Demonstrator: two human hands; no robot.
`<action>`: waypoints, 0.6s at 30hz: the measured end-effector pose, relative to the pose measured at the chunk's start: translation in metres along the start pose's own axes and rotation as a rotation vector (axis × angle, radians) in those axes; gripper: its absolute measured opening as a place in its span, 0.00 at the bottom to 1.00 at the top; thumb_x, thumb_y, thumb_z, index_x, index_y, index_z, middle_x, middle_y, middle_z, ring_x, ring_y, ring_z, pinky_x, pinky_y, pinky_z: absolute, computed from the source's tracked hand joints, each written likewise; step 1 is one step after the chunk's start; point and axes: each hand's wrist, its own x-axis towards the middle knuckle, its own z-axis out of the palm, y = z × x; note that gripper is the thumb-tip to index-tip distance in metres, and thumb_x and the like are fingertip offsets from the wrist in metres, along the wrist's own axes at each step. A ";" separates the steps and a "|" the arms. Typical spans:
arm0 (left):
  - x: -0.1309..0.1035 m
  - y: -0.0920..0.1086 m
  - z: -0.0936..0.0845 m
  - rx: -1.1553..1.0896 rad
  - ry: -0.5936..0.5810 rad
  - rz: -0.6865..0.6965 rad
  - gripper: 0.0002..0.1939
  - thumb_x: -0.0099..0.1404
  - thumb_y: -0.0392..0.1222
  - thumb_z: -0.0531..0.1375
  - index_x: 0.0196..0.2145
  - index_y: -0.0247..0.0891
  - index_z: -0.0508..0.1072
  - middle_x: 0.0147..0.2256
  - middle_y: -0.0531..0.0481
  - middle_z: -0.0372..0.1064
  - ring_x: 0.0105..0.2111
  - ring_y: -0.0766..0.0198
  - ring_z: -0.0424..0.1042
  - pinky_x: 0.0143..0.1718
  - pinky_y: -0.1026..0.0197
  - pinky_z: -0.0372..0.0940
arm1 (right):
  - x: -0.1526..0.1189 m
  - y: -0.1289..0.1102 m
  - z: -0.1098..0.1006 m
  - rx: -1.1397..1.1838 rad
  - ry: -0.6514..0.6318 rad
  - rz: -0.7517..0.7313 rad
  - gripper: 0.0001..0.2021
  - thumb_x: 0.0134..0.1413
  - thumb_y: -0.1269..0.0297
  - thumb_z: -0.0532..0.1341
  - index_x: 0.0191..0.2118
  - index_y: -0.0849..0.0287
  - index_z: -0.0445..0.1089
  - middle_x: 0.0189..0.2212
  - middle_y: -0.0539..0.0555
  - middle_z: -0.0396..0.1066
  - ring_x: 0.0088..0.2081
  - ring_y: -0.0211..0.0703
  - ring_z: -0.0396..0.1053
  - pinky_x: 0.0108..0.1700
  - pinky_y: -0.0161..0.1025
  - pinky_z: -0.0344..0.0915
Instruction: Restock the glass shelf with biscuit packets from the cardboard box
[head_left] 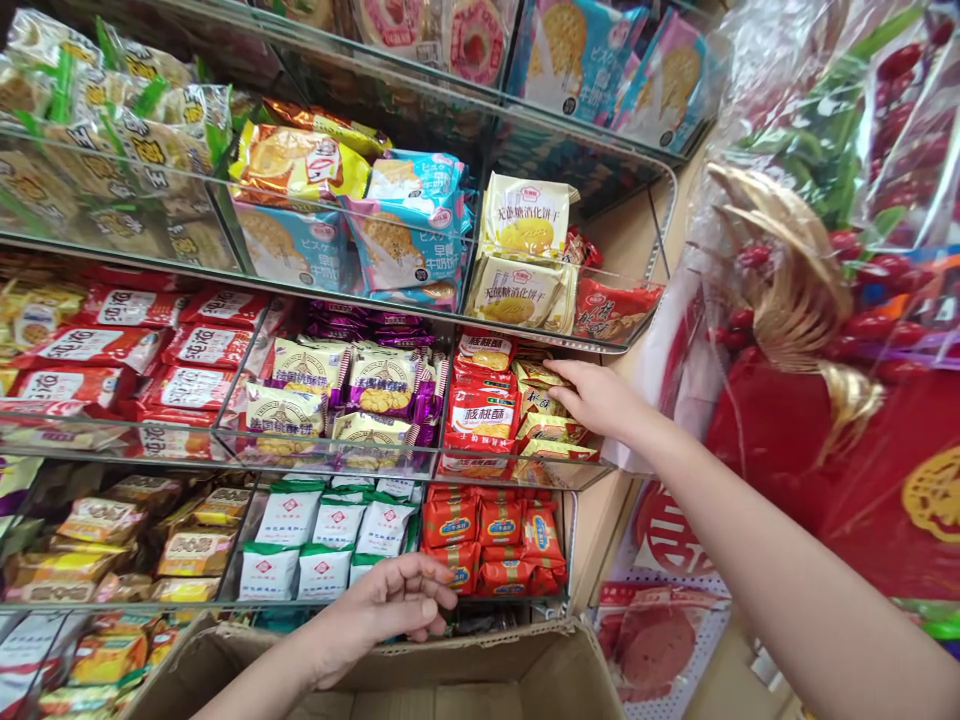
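Note:
My right hand [600, 397] reaches into a shelf bin at the right end, its stretched fingers resting on the yellow packets [551, 405] stacked there. Whether it grips one is not plain; the fingers look extended. Left of these packets stand red and white walnut biscuit packets [481, 410]. My left hand [397, 603] hovers over the far rim of an open cardboard box [555, 665], palm turned inward. Its fingers are loosely bent and apart, with nothing seen in them. Just behind it are orange-red packets [501, 530] and white and green packets [335, 530].
Clear dividers and lips [330, 452] edge the tiered shelves. Cream and purple biscuit packets [311, 390] and red packets [124, 349] fill neighbouring bins. Blue biscuit packs [409, 235] and cream packs [527, 220] sit above. Red decorations in plastic [795, 440] hang at the right.

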 end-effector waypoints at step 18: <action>0.002 -0.002 -0.001 -0.019 -0.011 -0.002 0.13 0.54 0.41 0.63 0.38 0.37 0.70 0.37 0.45 0.71 0.32 0.63 0.70 0.35 0.60 0.60 | -0.057 -0.008 -0.010 -0.006 0.531 -0.117 0.09 0.55 0.73 0.49 0.39 0.61 0.63 0.45 0.61 0.67 0.48 0.45 0.64 0.50 0.46 0.62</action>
